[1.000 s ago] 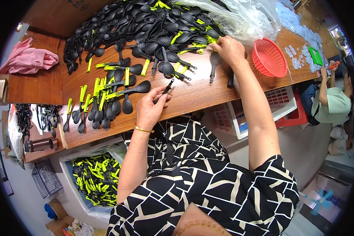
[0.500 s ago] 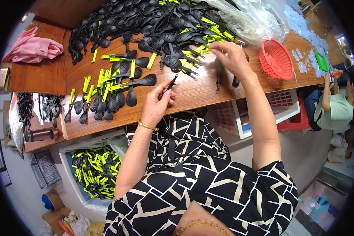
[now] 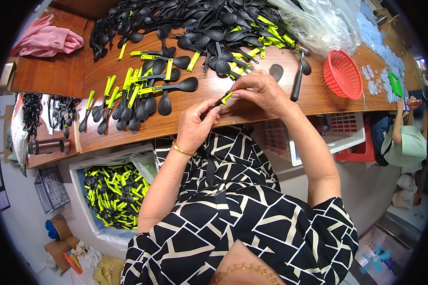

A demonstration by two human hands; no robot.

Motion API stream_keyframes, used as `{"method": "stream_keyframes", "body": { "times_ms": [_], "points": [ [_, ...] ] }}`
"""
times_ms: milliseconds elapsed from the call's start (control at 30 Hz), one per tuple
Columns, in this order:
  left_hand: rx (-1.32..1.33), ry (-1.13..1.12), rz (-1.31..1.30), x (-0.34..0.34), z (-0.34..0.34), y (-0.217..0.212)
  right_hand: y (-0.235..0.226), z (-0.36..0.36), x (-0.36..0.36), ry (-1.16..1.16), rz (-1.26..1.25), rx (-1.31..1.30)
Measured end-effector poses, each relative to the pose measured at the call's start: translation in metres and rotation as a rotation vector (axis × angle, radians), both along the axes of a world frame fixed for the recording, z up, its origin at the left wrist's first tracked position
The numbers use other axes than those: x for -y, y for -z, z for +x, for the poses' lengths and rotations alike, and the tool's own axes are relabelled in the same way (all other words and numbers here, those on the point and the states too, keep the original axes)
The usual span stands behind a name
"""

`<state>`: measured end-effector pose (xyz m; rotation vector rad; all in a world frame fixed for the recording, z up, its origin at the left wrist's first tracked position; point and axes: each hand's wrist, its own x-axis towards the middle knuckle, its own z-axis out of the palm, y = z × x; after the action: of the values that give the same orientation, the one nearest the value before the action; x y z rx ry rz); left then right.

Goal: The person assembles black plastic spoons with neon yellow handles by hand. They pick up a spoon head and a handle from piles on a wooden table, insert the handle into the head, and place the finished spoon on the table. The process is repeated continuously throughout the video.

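Observation:
My left hand [image 3: 194,124] is closed round a black utensil stem [image 3: 218,103]; whatever lies inside the palm is hidden. My right hand [image 3: 264,92] pinches a lime-green handle piece [image 3: 228,97], which meets the tip of that stem. Both hands are close together above the table's front edge. Left of them lies a group of black slotted spoons [image 3: 164,103] with lime-green handles [image 3: 128,78]. Beyond the hands, more slotted spoons [image 3: 222,65] and loose green handles [image 3: 273,38] form a large heap.
A red plastic basket [image 3: 342,76] stands on the right, near a black-handled ladle [image 3: 297,80] and a clear plastic bag [image 3: 325,28]. A lined bin [image 3: 123,237] full of green-and-black pieces sits below left. Pink cloth [image 3: 47,38] lies far left. Another person [image 3: 406,142] is at far right.
My right hand has come back from the heap toward my left hand, with a lime-green handle piece between its fingers. The black stem has moved slightly right and now touches that piece.

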<state>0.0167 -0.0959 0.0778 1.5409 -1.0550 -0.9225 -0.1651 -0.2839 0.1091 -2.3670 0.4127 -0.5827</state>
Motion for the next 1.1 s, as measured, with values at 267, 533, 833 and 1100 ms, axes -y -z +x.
{"method": "stream_keyframes", "body": {
  "times_ms": [267,533,833,1100],
  "points": [
    [0.128,0.174,-0.09,-0.036,0.003,-0.007,-0.001,-0.002,-0.019,-0.149,-0.525,0.106],
    [-0.374,-0.107,0.188,-0.071,-0.024,0.049,0.034,0.003,-0.047,-0.217,-0.513,0.082],
    [-0.486,-0.205,-0.049,-0.067,-0.063,0.077,0.037,0.003,-0.117,0.281,-0.215,-0.107],
    [-0.344,-0.174,-0.085,-0.063,-0.057,0.099,0.053,0.008,-0.129,0.353,-0.301,-0.137]
  ]
}}
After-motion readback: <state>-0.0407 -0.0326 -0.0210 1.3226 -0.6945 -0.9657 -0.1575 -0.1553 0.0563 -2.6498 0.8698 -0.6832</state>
